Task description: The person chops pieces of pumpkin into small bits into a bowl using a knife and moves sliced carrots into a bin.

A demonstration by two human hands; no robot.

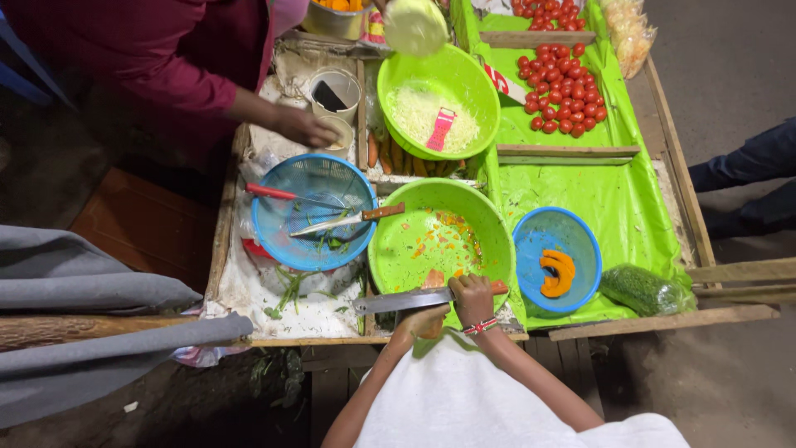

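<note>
Here right hand (473,297) fist-closed on big knife (404,299) handle, left hand (424,319) wrapped around orange vegetable piece (433,280) at near green bowl (398,249) rim.

Left hand (423,319) half hidden under the knife (406,299) — its fingers (and anything held) out of sight.
</note>
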